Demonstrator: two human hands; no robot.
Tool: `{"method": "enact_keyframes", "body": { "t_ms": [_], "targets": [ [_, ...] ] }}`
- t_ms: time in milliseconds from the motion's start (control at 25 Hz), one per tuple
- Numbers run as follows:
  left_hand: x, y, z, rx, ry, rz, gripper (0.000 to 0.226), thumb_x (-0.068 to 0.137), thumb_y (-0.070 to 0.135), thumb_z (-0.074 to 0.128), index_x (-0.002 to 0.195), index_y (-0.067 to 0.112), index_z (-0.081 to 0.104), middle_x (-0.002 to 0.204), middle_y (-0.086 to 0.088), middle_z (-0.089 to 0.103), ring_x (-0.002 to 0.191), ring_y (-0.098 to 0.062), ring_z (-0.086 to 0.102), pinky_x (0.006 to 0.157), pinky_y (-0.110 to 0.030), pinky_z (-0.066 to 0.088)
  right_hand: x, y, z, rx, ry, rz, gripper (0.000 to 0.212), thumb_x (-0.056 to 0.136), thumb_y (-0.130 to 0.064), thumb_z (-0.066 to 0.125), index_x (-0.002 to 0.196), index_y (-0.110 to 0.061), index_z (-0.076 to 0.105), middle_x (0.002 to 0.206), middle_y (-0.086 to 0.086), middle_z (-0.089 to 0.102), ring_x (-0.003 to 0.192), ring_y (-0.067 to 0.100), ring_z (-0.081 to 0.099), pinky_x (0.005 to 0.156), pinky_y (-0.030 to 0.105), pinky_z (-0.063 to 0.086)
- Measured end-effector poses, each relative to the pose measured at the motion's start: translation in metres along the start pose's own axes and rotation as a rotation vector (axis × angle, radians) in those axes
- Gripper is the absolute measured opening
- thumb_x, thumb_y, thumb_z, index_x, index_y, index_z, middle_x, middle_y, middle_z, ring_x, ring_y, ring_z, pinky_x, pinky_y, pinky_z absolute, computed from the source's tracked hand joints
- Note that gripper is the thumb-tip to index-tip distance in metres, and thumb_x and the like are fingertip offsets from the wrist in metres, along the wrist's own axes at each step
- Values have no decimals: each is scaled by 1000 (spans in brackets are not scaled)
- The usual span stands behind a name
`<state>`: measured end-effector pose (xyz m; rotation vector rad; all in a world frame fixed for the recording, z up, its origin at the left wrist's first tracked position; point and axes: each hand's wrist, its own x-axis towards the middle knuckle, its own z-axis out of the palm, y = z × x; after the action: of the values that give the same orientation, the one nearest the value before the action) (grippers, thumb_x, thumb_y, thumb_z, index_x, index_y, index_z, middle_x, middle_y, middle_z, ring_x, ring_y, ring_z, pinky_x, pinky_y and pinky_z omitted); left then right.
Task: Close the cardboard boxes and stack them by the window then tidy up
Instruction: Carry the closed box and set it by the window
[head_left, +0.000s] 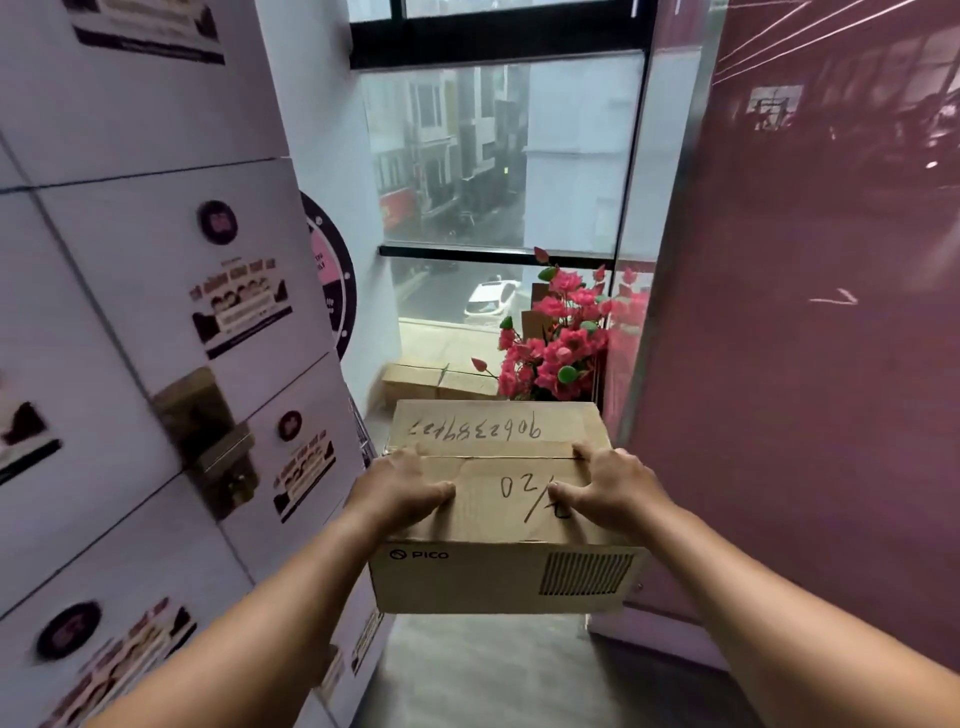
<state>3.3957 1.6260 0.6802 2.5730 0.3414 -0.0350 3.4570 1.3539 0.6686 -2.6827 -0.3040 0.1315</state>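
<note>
Carrying a closed cardboard box chest-high down a narrow passage toward the window; left hand and right hand press spread fingers on its lid, grip beneath unseen. Brown, flaps meeting, handwritten numbers on top. Best kept level, then squared onto the boxes on the floor beside pink flowers.

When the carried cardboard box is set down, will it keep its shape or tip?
The box looks stiff: its edges stay straight under both hands, left and right. It is probably not heavy, being held up at arm's length. Broad and low, it seems unlikely to tip.
</note>
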Motion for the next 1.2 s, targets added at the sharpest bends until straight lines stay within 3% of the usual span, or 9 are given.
{"method": "enact_keyframes", "body": {
  "t_ms": [120, 320, 480, 680, 880, 1040, 1120, 1200],
  "targets": [
    [85, 0, -5, -3, 6, -28, 61, 77, 58, 70, 129, 29, 57, 125, -2, 65, 113, -24, 59, 96, -37, 51, 91, -3, 2, 26, -13, -20, 72, 75, -71, 67, 134, -30, 54, 123, 9, 62, 109, 28, 59, 82, 36, 44],
    [254, -12, -13, -21, 7, -22, 58, 75, 57, 70, 125, 30, 57, 123, 0, 67, 108, -23, 62, 85, -29, 48, 259, -17, 5, 23, -9, -29, 60, 76, -64, 71, 118, -23, 60, 113, 9, 66, 102, 28, 62, 82, 35, 50],
    [368, -6, -27, -77, 5, -18, 40, 75, 48, 72, 111, 36, 56, 119, 3, 69, 90, -16, 56, 76, -25, 40, 371, -31, -2, 24, -2, 1, 63, 75, -63, 71, 124, -25, 59, 115, 8, 63, 104, 26, 59, 80, 32, 45],
    [510, -6, -35, -39, 3, -67, 57, 75, 51, 70, 125, 25, 58, 125, -4, 67, 113, -26, 62, 80, -26, 41, 509, -36, -4, 62, -17, 16, 62, 74, -62, 73, 122, -25, 60, 113, 5, 62, 106, 26, 59, 91, 38, 50],
    [644, -5, -37, -64, 28, -123, 59, 75, 50, 70, 128, 28, 57, 126, -1, 67, 113, -25, 61, 80, -27, 42, 665, -38, 6, 89, -27, -55, 60, 73, -58, 75, 119, -23, 61, 109, 2, 67, 103, 25, 62, 80, 32, 47],
    [736, -5, -54, -68, 44, -202, 59, 74, 51, 68, 128, 34, 54, 127, 1, 66, 115, -25, 60, 89, -31, 47, 780, -50, 3, 98, -75, -124, 44, 70, -62, 74, 98, -32, 56, 94, -6, 62, 88, 19, 60, 70, 32, 45],
    [774, -10, -64, -90, 50, -236, 55, 74, 50, 69, 125, 35, 54, 125, 2, 66, 114, -25, 60, 88, -31, 47, 829, -60, 5, 103, -90, -158, 43, 72, -61, 75, 98, -34, 54, 93, -8, 60, 83, 15, 57, 64, 28, 42],
    [815, -19, -73, -95, 58, -263, 54, 75, 49, 69, 125, 34, 54, 126, 2, 66, 115, -26, 59, 92, -32, 48, 879, -71, 13, 77, -109, -187, 49, 74, -61, 75, 106, -29, 58, 100, -2, 64, 86, 17, 59, 69, 30, 48]
  ]
}}
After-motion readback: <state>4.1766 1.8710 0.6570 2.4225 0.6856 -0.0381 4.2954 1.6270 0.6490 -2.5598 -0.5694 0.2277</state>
